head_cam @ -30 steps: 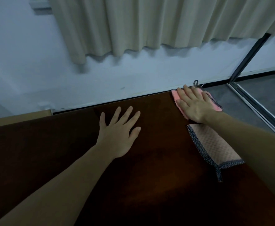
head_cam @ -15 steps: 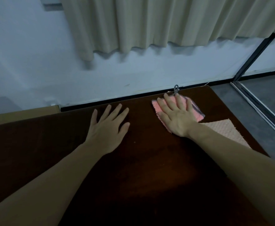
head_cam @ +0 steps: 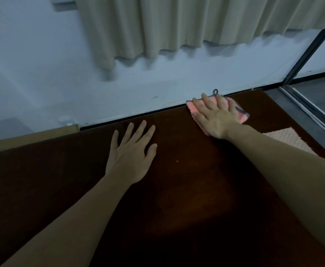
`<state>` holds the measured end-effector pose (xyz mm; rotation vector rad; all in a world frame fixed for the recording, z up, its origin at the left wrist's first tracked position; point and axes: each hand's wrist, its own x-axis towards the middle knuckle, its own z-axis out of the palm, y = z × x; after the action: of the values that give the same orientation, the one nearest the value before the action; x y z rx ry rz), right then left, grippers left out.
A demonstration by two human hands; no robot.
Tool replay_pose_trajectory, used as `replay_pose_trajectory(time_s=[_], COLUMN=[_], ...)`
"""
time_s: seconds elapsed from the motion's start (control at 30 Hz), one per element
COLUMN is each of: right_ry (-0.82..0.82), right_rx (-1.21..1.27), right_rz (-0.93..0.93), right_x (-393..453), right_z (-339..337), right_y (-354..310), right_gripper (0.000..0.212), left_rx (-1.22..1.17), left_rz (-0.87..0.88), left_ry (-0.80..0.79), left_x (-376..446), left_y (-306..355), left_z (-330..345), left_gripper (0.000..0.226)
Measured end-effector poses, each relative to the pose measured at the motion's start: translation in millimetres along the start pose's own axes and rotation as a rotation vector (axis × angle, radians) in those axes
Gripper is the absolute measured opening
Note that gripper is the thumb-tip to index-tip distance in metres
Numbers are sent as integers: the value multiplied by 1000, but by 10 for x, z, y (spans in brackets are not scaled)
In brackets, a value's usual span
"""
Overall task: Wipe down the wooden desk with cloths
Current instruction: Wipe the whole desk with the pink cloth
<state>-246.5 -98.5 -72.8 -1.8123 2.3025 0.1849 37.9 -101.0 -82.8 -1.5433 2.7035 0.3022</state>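
At the left edge of the frame we see a tan surface (head_cam: 30, 137) that meets the dark wooden desk (head_cam: 177, 199), which fills the lower half of the picture. A little left of the centre, the left hand (head_cam: 131, 155) lies flat on the desk with its fingers straight and spread, holding nothing. Above it, a beige curtain (head_cam: 177, 26) hangs before the pale wall (head_cam: 32, 74). To the right of the centre, the right hand (head_cam: 215, 116) presses a pink cloth (head_cam: 242, 117) with straight fingers, close to the far edge of the desk. At the right, a second cloth (head_cam: 285, 136), perhaps beige, lies partly hidden behind the right forearm.
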Motion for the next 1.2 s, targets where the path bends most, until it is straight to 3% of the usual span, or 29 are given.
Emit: replay_pose_trajectory(time_s=[0.1,0.2,0.3,0.53,0.63,1.0,1.2], right_ry=[-12,-18,-52,44,1,-35,8], right_rx=[10,-5,-34,-13,6,-23,-51], right_rz=[-32,-172,-223,-76,2,-181,-169], right_x=[-223,-786,-1097,-204,28,-1041,-621], right_z=[41,161,254,69,-14,266,188], right_y=[-84,-275,-340,-224,-232,-567,-524], right_gripper=[62,79,69,59,58,68,60], left_rx=[-19,-14,-4,-4,-1,-20,-19], left_rz=[9,6,0,8,13,14,16], left_ry=[17,29,41,53,54,77,70], left_x=[-2,14,17,0,4,29,8], left_y=[9,-1,2,-7,0,-5,-14], left_z=[8,27,40,38,49,50,40], left_gripper=[59,59,59,58,58,58,59])
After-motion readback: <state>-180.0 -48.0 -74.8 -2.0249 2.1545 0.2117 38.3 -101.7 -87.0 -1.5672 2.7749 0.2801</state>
